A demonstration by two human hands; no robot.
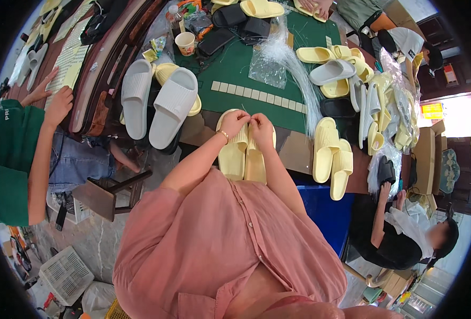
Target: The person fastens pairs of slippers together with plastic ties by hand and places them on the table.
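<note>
A pair of pale yellow slide slippers lies side by side at the table's near edge, a left slipper (231,162) and a right slipper (255,166). Over their straps, my left hand (234,125) and my right hand (262,131) meet with fingertips pinched close together. Whatever sits between the fingers is too fine to make out. A bundle of thin clear plastic strands (294,61) spreads over the green mat (219,109) beyond my right hand. A row of small cream tiles or labels (259,95) lies just past both hands.
Grey slippers (174,109) lie at left beside a paper cup (185,43). Another yellow pair (327,151) rests at right, near a heap of yellow, grey and black slippers (376,106). Co-workers' hands are at the left (60,103), far side and right. A wooden stool (105,196) stands at lower left.
</note>
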